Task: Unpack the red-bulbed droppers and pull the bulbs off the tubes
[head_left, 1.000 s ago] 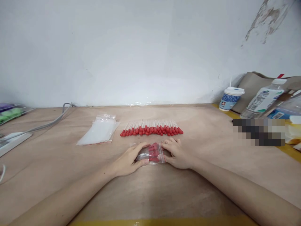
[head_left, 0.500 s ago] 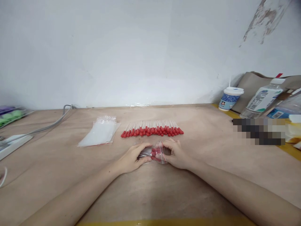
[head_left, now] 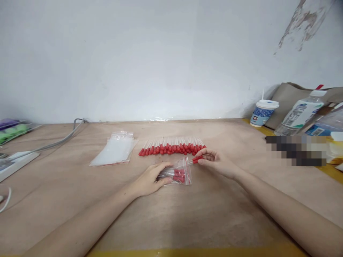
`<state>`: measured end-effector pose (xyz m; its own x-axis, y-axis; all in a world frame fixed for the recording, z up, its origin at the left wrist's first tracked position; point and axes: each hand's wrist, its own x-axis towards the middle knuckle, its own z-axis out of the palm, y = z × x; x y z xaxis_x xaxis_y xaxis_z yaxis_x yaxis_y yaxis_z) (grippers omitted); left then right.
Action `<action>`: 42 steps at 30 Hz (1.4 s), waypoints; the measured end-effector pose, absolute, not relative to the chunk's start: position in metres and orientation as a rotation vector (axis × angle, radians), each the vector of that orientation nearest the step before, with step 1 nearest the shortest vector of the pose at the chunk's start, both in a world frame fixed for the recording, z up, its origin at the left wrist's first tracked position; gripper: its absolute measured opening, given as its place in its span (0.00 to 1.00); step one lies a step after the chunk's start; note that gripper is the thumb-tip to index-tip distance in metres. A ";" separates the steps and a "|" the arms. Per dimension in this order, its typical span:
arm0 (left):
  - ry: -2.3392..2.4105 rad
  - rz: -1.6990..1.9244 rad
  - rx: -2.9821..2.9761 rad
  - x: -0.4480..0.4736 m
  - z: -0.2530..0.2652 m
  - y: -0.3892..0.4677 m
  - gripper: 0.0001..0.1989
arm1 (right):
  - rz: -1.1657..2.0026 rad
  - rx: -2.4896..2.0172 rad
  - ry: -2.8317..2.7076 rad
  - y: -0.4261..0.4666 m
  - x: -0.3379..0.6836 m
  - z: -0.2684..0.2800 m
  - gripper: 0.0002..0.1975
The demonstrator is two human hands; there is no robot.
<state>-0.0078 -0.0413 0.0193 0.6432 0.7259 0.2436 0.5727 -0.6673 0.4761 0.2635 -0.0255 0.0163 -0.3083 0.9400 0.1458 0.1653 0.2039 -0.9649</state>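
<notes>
My left hand (head_left: 154, 179) is closed around a clear zip-lock bag (head_left: 189, 178) that lies on the table with its red-lined mouth to the right. Inside the bag are several droppers (head_left: 179, 175), thin clear stems with red rubber-like ends. At the bag's mouth, my right hand (head_left: 214, 161) pinches red-ended droppers (head_left: 197, 160) by their red ends, stems pointing left toward the opening; I cannot tell exactly how many. Just beyond both hands lies a row of loose droppers (head_left: 171, 149), red ends toward me. Left of that row is a stack of flat zip-lock bags (head_left: 114, 150).
A grey cable (head_left: 57, 142) and a white power strip (head_left: 20, 160) lie at the left. Far right stand a paper cup (head_left: 264, 113), a plastic bottle (head_left: 302, 110) and a grey bag (head_left: 282, 96). Yellow tape (head_left: 171, 252) runs along the table's front edge.
My right hand has left the bag's mouth, moved right and slightly away from me, and now holds red-ended droppers taken up from near the row's right end. My left hand stays on the bag.
</notes>
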 end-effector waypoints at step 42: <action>1.017 0.584 2.508 -0.010 0.018 -0.041 0.22 | -0.372 -1.086 -2.003 -0.001 0.255 0.009 0.14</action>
